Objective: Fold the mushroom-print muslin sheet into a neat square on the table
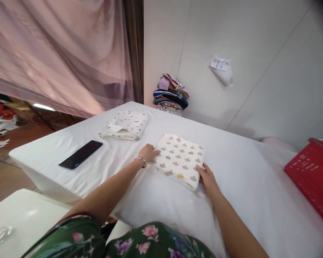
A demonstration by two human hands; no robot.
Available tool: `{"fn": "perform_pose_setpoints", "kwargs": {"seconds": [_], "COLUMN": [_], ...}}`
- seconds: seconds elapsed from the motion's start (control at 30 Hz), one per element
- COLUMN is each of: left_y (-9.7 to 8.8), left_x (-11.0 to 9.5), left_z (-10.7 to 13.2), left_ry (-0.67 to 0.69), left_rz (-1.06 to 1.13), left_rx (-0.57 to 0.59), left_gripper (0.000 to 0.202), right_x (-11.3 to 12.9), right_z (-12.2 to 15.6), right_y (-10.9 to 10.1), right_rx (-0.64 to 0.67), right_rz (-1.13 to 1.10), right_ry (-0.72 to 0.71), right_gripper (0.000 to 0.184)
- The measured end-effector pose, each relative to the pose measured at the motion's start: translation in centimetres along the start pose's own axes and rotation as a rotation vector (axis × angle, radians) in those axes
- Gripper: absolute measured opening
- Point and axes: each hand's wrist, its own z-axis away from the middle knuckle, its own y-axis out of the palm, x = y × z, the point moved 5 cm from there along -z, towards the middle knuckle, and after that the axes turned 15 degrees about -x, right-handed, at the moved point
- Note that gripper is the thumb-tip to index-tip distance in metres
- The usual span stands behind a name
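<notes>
A folded white cloth [179, 157] with grey, green, red and yellow prints lies flat on the white-covered table [237, 200] in front of me. My left hand [148, 153], with a bracelet at the wrist, closes on the cloth's left edge. At its right edge my right hand [207, 179] grips with the thumb on top and the fingers partly hidden below. Farther back on the left rests another folded white cloth [127, 123] with small dark prints, one layer lifted at its front. No hand touches that second one.
A black phone [80, 154] lies on the table's left side. On the right stands a red plastic basket [312, 175]. A stack of folded clothes [171, 95] is by the wall at the back. A white stool [24, 218] is at lower left, beneath a pink curtain [70, 53].
</notes>
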Motion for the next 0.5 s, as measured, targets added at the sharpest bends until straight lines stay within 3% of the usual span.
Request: {"fn": "perform_pose_setpoints", "kwargs": {"seconds": [0.23,0.5], "left_y": [0.0,0.7], "left_x": [-0.9,-1.4], "left_z": [-0.6,-1.1], "left_ry": [-0.024,0.054], "left_rz": [0.036,-0.076], "left_rx": [0.024,-0.054], "left_gripper": [0.052,0.039], "right_x": [0.3,0.2], "right_z": [0.2,0.2], "right_y": [0.0,-0.1], "right_rx": [-0.042,-0.055], "right_rz": [-0.019,0.014], "right_ry": [0.026,0.014], "right_gripper": [0.07,0.079]}}
